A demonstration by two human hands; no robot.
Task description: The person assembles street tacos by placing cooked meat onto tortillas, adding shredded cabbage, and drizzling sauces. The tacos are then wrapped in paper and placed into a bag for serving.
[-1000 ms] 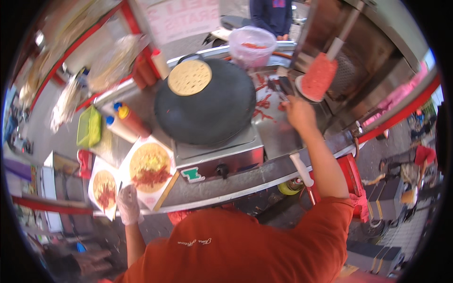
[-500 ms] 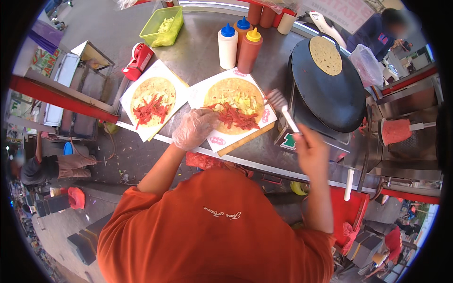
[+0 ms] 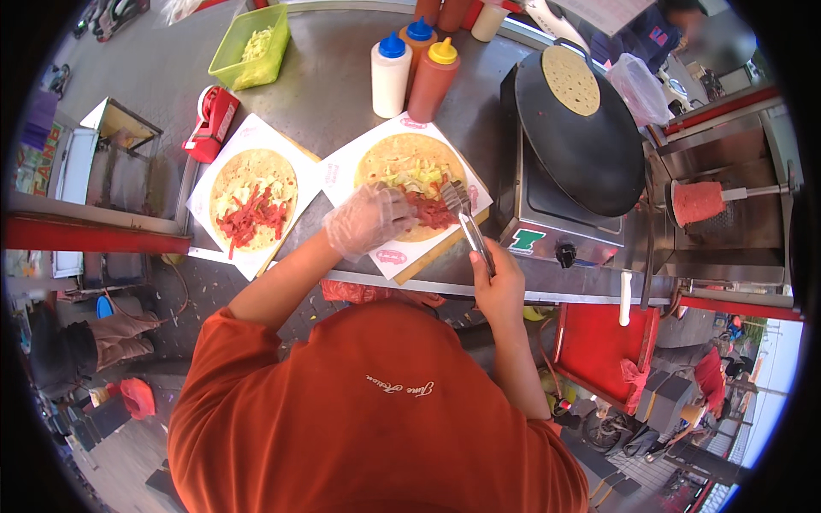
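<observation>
My left hand (image 3: 368,221), in a clear plastic glove, rests on the near left part of a round flatbread (image 3: 402,158). The flatbread is topped with pale shredded greens and red strips and lies on white paper. My right hand (image 3: 496,282), bare, grips metal tongs (image 3: 466,224). The tongs' tips sit on the red strips in the middle of that flatbread. A second flatbread (image 3: 254,201) with red strips lies on its own white paper to the left, untouched.
A white, a red-brown and other squeeze bottles (image 3: 416,73) stand behind the flatbreads, with a green tub (image 3: 250,47) and a red tape dispenser (image 3: 211,120) further left. To the right, a round black griddle (image 3: 590,145) carries a small flatbread (image 3: 571,79). A steel counter (image 3: 333,94) holds everything.
My right hand came back from the far right of the griddle and brought the tongs onto the right flatbread's filling. My gloved left hand moved onto that flatbread. The view swung with my head.
</observation>
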